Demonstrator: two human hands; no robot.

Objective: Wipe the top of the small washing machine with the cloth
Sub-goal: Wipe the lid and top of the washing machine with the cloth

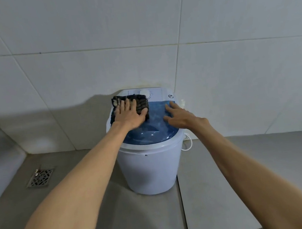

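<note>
While the dark cloth lies spread on the back left of the washing machine's blue lid, just before the white control panel with its dial, my left hand presses flat upon it, fingers spread, gripping nothing; my right hand rests open on the lid's right side, fingers splayed, apart from the cloth. The small washing machine stands on the grey floor against the white tiled wall; a white cord loops at its right; a metal drain grate sits in the floor well to the left.
</note>
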